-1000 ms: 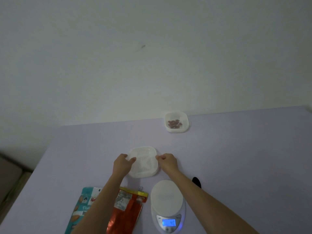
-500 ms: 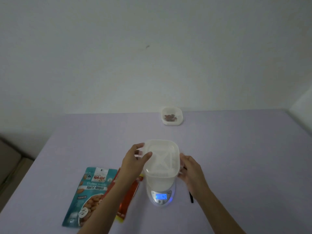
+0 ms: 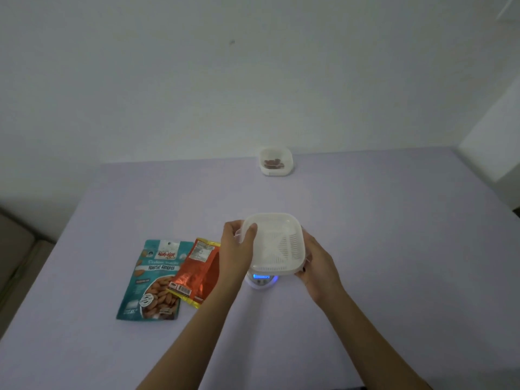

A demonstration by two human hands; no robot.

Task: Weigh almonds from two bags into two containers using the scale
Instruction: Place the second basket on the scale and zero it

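My left hand and right hand grip a white slotted container over the scale.
Two containers: this empty one, a second container far back holding almonds; two bags, teal bag and orange bag, beside one scale.

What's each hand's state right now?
Left hand: closed on the white container, left side, thumb over the rim.
Right hand: closed on the same container, right side.
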